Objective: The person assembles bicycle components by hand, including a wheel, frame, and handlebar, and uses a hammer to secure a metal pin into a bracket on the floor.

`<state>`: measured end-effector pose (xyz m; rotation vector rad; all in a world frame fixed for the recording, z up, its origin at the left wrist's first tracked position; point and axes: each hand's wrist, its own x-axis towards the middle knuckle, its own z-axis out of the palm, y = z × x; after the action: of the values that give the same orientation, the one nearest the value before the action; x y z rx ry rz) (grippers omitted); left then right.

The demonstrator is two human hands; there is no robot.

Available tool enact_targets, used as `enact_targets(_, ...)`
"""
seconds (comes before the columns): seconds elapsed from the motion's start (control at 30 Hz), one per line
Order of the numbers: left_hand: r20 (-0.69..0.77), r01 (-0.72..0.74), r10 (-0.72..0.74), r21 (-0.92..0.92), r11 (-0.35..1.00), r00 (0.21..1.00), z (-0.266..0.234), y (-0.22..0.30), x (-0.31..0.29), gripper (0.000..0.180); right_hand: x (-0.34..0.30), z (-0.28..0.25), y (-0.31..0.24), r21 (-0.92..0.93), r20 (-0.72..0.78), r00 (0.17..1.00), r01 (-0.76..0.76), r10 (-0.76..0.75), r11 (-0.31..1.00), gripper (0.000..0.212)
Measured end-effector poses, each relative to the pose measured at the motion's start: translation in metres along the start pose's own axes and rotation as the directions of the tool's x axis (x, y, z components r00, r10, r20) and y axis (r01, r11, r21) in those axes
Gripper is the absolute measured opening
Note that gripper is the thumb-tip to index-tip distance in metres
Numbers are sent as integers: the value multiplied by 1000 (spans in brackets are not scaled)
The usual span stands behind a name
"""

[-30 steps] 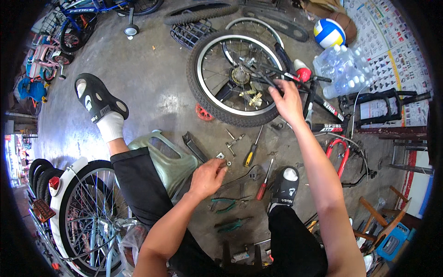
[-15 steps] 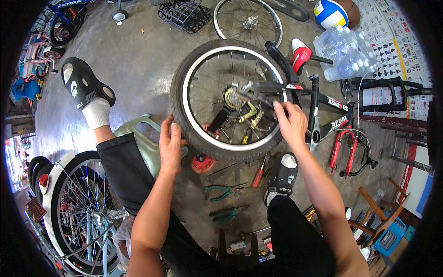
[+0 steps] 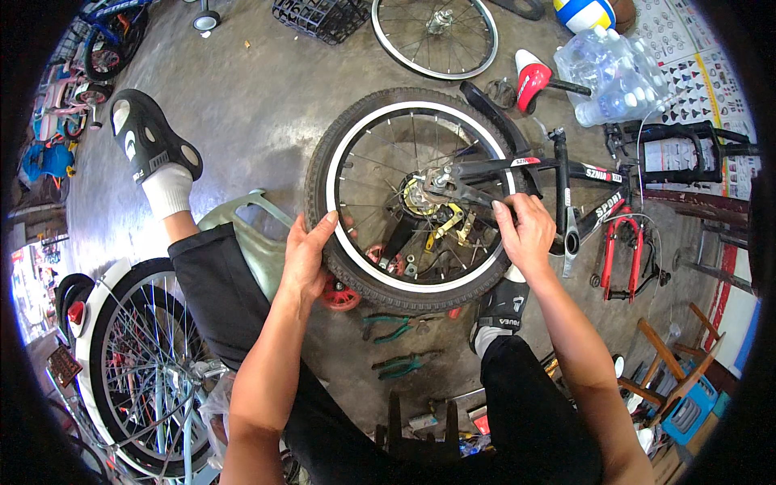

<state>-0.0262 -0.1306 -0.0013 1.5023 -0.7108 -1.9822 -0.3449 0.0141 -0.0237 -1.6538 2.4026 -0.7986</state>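
head view: i'm watching the left hand [image 3: 305,252] gripping a bicycle wheel [image 3: 415,196] by its tire [image 3: 412,300], and the right hand [image 3: 531,233] pinching the chainstay [image 3: 474,194] of a black frame [image 3: 560,182]. the wheel is sitting between them, its hub lying near the chainstay's end. positioning is seemingly underway; the next move is probably calling for steady alignment.

clear bottles [image 3: 608,77] near 1 blue-white-yellow ball [image 3: 584,14]; 1 black basket [image 3: 322,18].
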Motion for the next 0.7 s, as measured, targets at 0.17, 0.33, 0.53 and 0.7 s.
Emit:
enact_targets(0.17, 34, -28, 31, -84, 996, 999, -5, -8, 2, 31, -3, -2, 1, 30, 13, 999, -32, 32, 999, 30)
enact_targets(0.33, 70, -111, 116, -65, 992, 991, -8, -5, 1, 37, -5, -6, -4, 89, 41, 998, -54, 51, 995, 30)
enact_targets(0.53, 131, -79, 80, -15, 997, 988, -3, 7, 2, 39, 8, -3, -6, 89, 71, 997, -42, 36, 995, 33)
enact_targets(0.7, 43, -39, 37, 32, 999, 998, -1, 3, 4, 43, 14, 0, -6, 53, 64, 997, -44, 40, 998, 34)
